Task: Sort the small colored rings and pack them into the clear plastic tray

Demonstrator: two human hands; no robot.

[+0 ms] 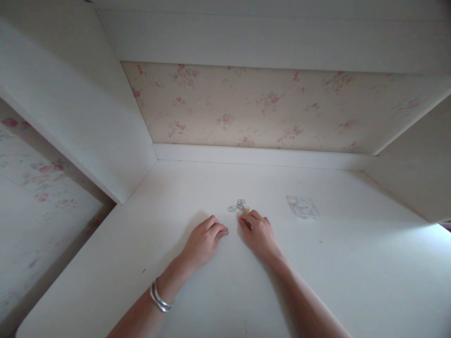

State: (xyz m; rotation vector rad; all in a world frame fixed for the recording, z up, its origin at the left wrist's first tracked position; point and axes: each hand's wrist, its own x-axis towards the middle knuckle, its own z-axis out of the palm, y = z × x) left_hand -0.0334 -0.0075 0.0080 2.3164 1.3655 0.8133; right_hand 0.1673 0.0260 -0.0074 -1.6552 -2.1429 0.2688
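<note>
A small cluster of thin rings, looking like little elastic bands, lies on the white tabletop. It has green rings (231,209), a greyish ring (240,206) and yellow rings (245,210). Just left of centre and nearer to me, my left hand (205,240) is closed in a pinch; a tiny pale thing may show at its fingertips, too small to name. My right hand (259,232) has its thumb and forefinger pinched together right beside the yellow rings. Whatever lies between those fingers is hidden.
A clear plastic box (302,207) stands right of the rings. Small dark specks dot the white tabletop (123,234). White panels rise on the left and right, and a low ledge (260,156) runs along the back beneath floral wallpaper (225,103). A silver bracelet (159,295) circles my left wrist.
</note>
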